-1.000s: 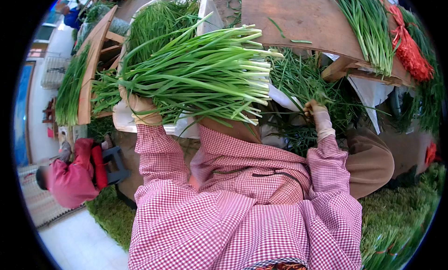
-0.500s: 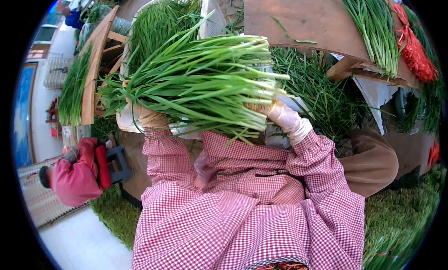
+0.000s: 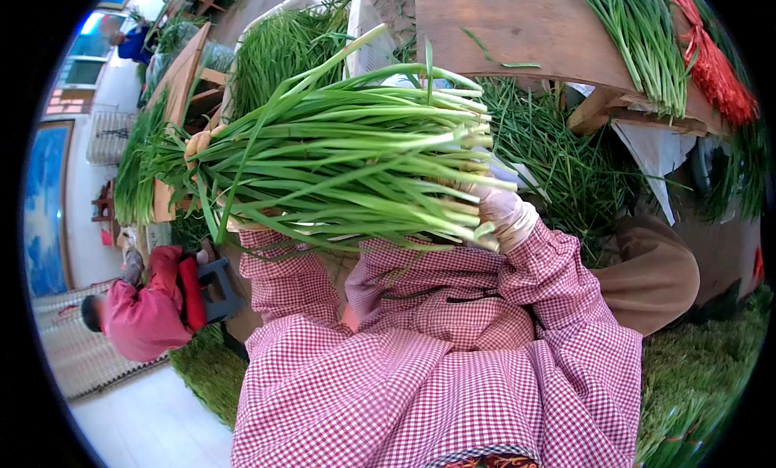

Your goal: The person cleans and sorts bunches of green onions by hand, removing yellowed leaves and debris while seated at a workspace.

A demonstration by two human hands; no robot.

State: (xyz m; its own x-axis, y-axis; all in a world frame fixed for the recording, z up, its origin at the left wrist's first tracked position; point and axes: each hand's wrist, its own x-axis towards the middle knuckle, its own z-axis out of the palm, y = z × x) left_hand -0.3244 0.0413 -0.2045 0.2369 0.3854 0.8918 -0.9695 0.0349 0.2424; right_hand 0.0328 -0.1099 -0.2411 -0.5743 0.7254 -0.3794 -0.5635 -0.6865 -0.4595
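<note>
A thick bunch of green chives point(image 3: 347, 153) lies sideways across both my hands, leaf tips to the left and pale stem ends to the right. My left hand point(image 3: 196, 147) is wrapped round the leafy end; a few fingertips show and the rest is behind the leaves. At the stem end is my right hand point(image 3: 503, 209), in a pale glove, gripping from below and behind. Its fingers are mostly covered by the stems. One thick stalk sticks up out of the top of the bunch.
Beyond the bunch stands a white crate point(image 3: 369, 31) of greens. A wooden table point(image 3: 517, 31) at far right bears chives point(image 3: 647, 56) and red ties point(image 3: 715, 80). Loose leaves point(image 3: 558, 145) pile below it. At left a person point(image 3: 145, 322) sits on a stool point(image 3: 214, 290).
The bunch has shifted slightly left and its lower stems have fanned downward at the right. My left fingertips now show over the leafy end. Both hands keep hold.
</note>
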